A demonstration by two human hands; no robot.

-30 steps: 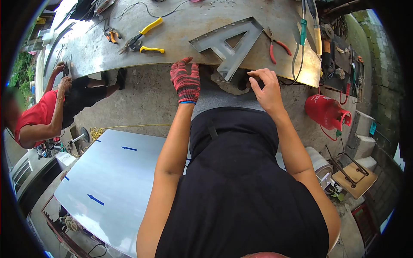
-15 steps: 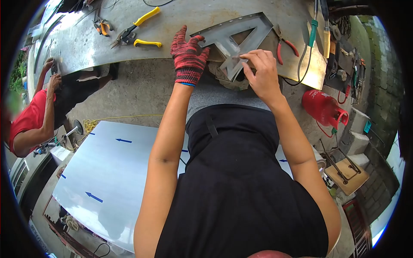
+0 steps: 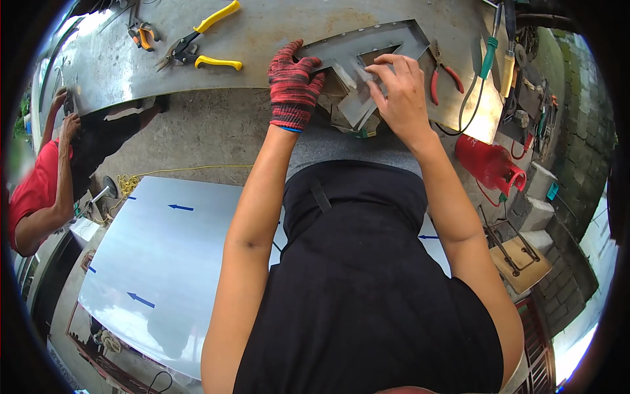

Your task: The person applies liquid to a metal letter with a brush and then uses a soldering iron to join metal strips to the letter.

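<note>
A grey sheet-metal letter (image 3: 413, 41), shaped like an A with raised side walls, lies at the near edge of the metal-topped table, one leg sticking out past it. My left hand (image 3: 294, 92), in a red and black knit glove, has its fingers and thumb around the letter's left end. Bare and bent over the letter's near leg, my right hand (image 3: 401, 95) has its thumb and forefinger close together. Whatever lies between those fingertips is too small to make out. Red-handled pliers (image 3: 436, 77) lie just right of the letter.
Yellow-handled snips (image 3: 190, 49) and orange-handled pliers (image 3: 140, 29) lie on the table (image 3: 262, 36). A green-handled tool with a cable (image 3: 489, 58) is at right, above a red gas cylinder (image 3: 489, 161). A co-worker in red (image 3: 39, 190) stands left. Behind me is a sheet with blue arrows (image 3: 177, 262).
My left hand has closed in on the letter's left end, its fingers less spread. My right hand stays over the near leg, slightly shifted. The whole view has tilted a little.
</note>
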